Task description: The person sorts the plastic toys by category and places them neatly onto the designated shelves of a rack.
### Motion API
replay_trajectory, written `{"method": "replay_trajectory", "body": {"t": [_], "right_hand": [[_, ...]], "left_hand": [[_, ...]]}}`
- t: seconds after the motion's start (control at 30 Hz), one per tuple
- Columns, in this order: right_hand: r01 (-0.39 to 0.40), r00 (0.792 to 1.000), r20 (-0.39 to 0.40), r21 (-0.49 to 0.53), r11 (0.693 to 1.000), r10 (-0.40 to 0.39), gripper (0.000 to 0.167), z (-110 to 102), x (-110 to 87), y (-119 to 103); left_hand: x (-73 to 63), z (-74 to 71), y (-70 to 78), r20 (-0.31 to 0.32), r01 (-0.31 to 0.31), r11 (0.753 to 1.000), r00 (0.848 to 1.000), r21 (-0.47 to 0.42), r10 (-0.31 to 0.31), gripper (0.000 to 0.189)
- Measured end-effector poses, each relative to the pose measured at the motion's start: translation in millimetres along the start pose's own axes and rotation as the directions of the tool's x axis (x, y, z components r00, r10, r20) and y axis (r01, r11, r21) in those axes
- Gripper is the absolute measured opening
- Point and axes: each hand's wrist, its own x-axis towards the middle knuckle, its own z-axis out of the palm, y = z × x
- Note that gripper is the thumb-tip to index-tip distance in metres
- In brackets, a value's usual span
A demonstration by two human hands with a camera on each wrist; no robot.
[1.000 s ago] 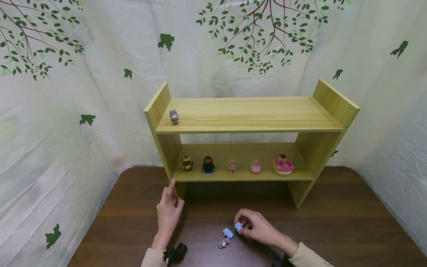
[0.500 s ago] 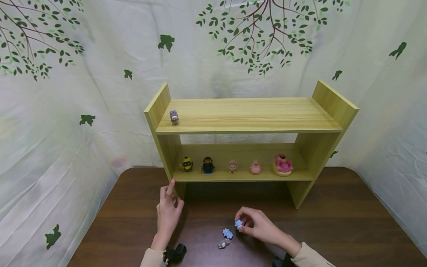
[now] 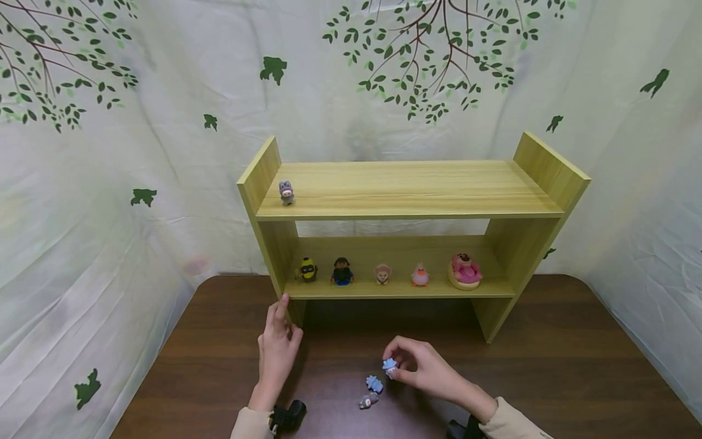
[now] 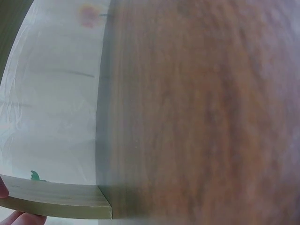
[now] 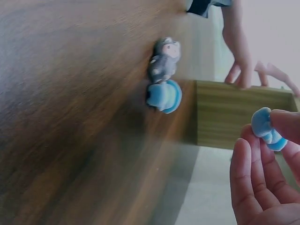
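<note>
My right hand (image 3: 428,369) pinches a small light-blue figurine (image 3: 390,367) between thumb and fingers, just above the table. In the right wrist view the blue figurine (image 5: 268,126) shows at the fingertips. Left of that hand, a second light-blue figurine (image 3: 374,384) and a grey figurine (image 3: 368,400) lie on their sides, close together. My left hand (image 3: 278,353) holds the front edge of the left side panel of a wooden shelf (image 3: 406,214), at the height of the lower board. The left wrist view has fingertips (image 4: 28,219) on either side of this panel (image 4: 61,201).
On the lower board stand a yellow-and-black figurine (image 3: 308,269), a dark one (image 3: 342,272), a beige one (image 3: 382,274), a pink one (image 3: 420,275) and a larger pink bear (image 3: 465,271). A grey figurine (image 3: 286,192) stands at the top board's left end. A printed curtain (image 3: 181,152) hangs behind.
My right hand has moved up slightly with the blue figurine, turning it a little. My left hand stays at the shelf panel, and the two lying figurines have not moved.
</note>
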Motion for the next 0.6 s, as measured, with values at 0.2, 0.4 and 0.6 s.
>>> {"method": "replay_trajectory", "body": {"t": [0.2, 0.4, 0.6], "right_hand": [[0.027, 1.000, -0.004, 0.003, 1.000, -0.027, 0.019, -2, 2.6, -12], [0.061, 0.997, -0.037, -0.011, 0.998, -0.061, 0.020, -12, 8.6, -29], [0.100, 0.992, -0.070, -0.028, 0.995, -0.102, 0.020, -26, 16.5, -52]], "left_hand": [[0.7, -0.8, 1.2, -0.005, -0.010, 1.000, 1.000, 0.010, 0.010, 0.096], [1.2, -0.1, 1.7, -0.013, -0.008, 1.000, 1.000, 0.009, 0.008, 0.094], [0.8, 1.0, 2.5, -0.015, 0.014, 1.000, 1.000, 0.009, -0.014, 0.092]]}}
